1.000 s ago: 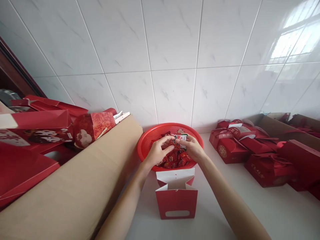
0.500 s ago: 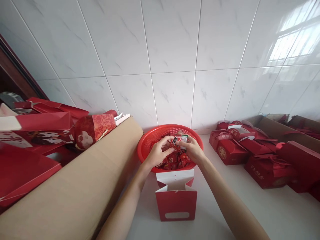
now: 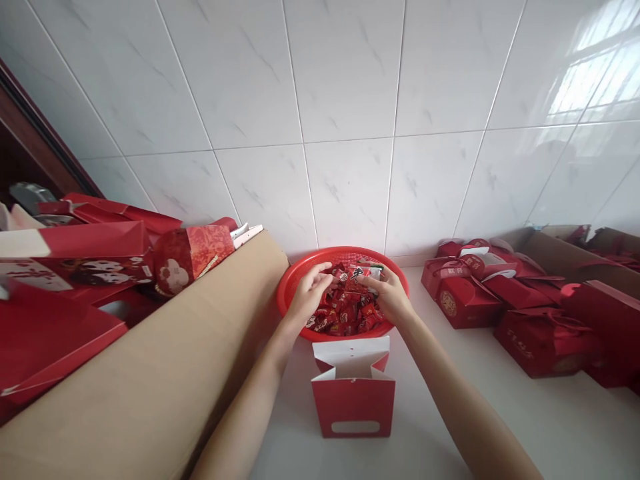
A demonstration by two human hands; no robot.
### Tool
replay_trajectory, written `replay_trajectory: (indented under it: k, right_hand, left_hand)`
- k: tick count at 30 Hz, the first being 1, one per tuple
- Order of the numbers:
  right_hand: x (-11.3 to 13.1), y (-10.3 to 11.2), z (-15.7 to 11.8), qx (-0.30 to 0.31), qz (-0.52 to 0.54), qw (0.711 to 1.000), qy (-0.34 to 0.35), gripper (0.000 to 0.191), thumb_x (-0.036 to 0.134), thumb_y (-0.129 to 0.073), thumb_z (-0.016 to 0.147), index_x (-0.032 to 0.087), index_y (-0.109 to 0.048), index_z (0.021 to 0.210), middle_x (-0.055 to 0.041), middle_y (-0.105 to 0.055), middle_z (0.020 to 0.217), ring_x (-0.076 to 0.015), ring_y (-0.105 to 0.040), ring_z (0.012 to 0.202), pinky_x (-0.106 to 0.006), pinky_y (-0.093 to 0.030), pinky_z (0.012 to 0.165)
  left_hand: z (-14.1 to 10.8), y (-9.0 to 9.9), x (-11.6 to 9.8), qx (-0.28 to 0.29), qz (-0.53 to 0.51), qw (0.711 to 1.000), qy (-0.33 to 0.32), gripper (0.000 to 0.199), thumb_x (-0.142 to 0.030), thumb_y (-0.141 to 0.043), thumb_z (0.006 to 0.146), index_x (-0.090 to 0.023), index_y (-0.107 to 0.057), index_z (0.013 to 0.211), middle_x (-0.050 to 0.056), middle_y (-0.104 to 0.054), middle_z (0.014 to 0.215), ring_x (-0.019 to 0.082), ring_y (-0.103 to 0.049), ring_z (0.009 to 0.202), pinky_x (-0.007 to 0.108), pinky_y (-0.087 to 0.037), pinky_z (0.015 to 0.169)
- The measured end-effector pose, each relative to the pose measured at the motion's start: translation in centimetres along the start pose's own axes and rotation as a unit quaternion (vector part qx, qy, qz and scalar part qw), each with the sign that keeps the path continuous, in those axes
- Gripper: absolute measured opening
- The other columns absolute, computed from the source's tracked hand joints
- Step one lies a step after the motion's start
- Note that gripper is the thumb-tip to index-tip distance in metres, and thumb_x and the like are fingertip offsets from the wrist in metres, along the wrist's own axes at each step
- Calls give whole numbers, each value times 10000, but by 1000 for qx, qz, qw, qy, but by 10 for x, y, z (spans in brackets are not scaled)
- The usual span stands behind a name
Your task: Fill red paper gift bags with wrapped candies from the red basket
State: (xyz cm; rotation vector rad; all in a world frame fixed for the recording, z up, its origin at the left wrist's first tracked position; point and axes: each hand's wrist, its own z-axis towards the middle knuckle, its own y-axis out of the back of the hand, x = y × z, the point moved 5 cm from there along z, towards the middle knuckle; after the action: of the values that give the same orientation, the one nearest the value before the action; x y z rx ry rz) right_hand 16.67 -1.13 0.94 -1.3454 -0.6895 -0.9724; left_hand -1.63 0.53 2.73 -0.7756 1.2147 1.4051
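Note:
Over the red plastic basket point(image 3: 284, 293) hang both of my hands. My right hand point(image 3: 393, 293) grips a red-and-white snack packet point(image 3: 369, 273) with dark printing, and something green shows at its back edge. My left hand point(image 3: 309, 293) is on the basket's left side, fingers apart with nothing between them. Several red wrapped candies point(image 3: 345, 310) fill the bottom of the basket. In front of it, a red paper gift box point(image 3: 355, 407) stands upright with its white-lined top flaps open and an oval window low on its face.
At left, a large cardboard carton point(image 3: 215, 320) holds red boxes and a round red package point(image 3: 173, 260). Several closed red gift boxes point(image 3: 467, 300) with ribbons stand on the white counter at right, beside another cardboard carton point(image 3: 555, 257). A tiled wall point(image 3: 345, 193) rises behind the basket.
My left hand has let go of the packet and moved left, opening a gap between the hands. The packet stays in my right hand. The camera has shifted slightly.

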Motion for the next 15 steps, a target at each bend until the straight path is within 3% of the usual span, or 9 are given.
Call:
replay_trajectory:
  k: [4,8,11,15]
  right_hand:
    - [-3,2,2,-8,5,1000,5,494,270,-906,551,203,-683,986,2,-731,811,-209,-673,803,-370,-519,806]
    - [-2,2,1,-17,15,1000,5,393,300,-909,562,190,-692,871,-20,-743,831,-206,-674,795,-356,-524,783]
    - [1,2,1,-25,30,999,4,375,300,-914,555,190,-694,838,-29,-749,842,-211,-680,812,-351,-528,785]
    - [1,3,1,-40,47,998,-4,369,290,-919,541,193,-690,814,-26,-744,813,-210,-680,782,-344,-535,748]
  left_hand:
    - [7,8,11,-15,-3,998,67,307,-232,-550,865,-181,-669,1144,77,-728,1149,219,-683,1097,335,-535,990]
    - [25,11,19,52,115,988,91,307,-214,-541,857,-184,-697,1120,74,-738,1159,223,-683,1097,313,-536,955]
    - [44,12,19,122,242,959,85,288,-200,-539,852,-204,-729,1068,53,-745,1167,224,-667,1125,287,-521,946]
    - [71,8,20,151,367,915,72,338,-156,-518,841,-232,-729,1095,28,-747,1162,205,-672,1083,244,-517,878]
